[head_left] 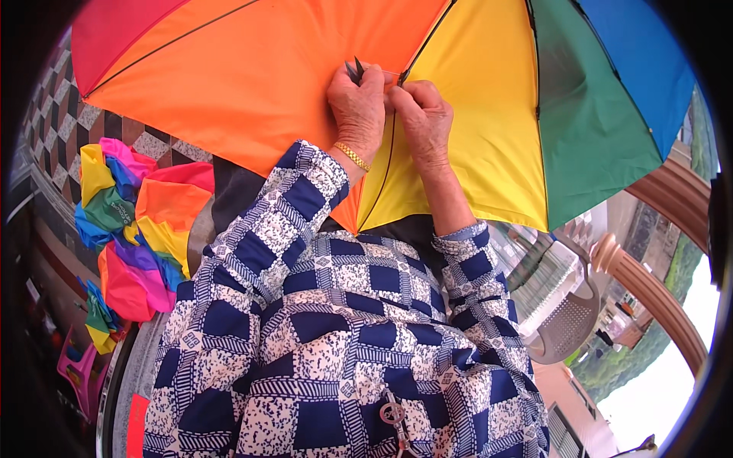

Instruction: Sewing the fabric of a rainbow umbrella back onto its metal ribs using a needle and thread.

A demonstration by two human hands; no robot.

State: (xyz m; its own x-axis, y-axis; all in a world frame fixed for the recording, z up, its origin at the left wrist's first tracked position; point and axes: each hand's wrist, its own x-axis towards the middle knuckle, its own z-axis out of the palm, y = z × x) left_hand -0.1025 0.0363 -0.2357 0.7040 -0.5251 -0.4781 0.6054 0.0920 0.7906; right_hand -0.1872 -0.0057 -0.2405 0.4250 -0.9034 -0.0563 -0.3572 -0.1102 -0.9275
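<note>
A rainbow-coloured umbrella (pixel 473 145) lies spread over my lap, its thin dark ribs showing along the seams. My left hand (pixel 359 107) is closed with a small pair of dark thread snips (pixel 355 71) in it, the two pointed blades sticking up beyond the fingers. Close beside it, my right hand (pixel 422 122) pinches at the rib joint (pixel 402 78) where the orange and yellow panels meet. A fine pale thread (pixel 389 72) seems to run between the left fingertips and that joint. The fingers hide the exact pinch point.
Several crumpled rainbow cloth pieces (pixel 130 221) are heaped on the left, above a pink plastic stool (pixel 80 370). To the right are a grey perforated chair (pixel 569 324) and brown railings (pixel 649 298). Patterned tiles (pixel 57 114) cover the floor at the far left.
</note>
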